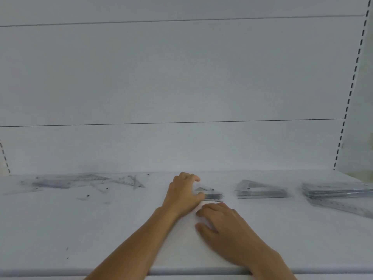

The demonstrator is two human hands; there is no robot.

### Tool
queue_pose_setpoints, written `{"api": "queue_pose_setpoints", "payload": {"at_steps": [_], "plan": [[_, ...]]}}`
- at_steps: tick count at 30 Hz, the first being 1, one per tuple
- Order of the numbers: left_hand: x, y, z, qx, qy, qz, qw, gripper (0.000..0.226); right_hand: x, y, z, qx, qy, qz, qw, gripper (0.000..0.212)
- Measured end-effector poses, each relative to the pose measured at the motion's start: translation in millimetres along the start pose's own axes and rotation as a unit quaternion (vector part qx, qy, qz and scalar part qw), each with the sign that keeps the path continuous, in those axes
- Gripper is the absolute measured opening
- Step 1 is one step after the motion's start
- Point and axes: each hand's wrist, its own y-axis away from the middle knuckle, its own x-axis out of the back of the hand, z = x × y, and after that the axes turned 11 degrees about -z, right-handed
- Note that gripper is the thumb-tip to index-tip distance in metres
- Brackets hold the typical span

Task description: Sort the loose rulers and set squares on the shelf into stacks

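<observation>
My left hand (182, 194) reaches to the middle of the white shelf (121, 229) and curls round the left end of a small stack of clear set squares (212, 194). Just in front of that stack, my right hand (224, 225) lies flat on the shelf with relaxed fingers and holds nothing. To the right stands a taller stack of clear set squares (260, 189). A stack of clear rulers (337, 190) lies at the far right. Loose clear rulers and set squares (84, 182) lie scattered at the back left.
The white back panel (181, 77) rises right behind the items. Slotted uprights (351, 87) stand at the right and at the far left. The shelf's rounded front edge (60, 272) runs along the bottom of the view.
</observation>
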Motion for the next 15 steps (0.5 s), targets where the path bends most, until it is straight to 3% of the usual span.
{"api": "queue_pose_setpoints", "payload": {"at_steps": [4, 11, 15], "plan": [[8, 5, 1, -0.002, 0.025, 0.038, 0.999, 0.031, 4, 2, -3, -0.006, 0.005, -0.011, 1.0, 0.038], [44, 30, -30, -0.031, 0.011, -0.028, 0.999, 0.023, 12, 0, -15, -0.046, 0.069, -0.027, 0.996, 0.036], [77, 55, -77, -0.009, -0.012, -0.026, 1.0, 0.019, 14, -22, -35, -0.063, 0.114, -0.032, 0.991, 0.041]]}}
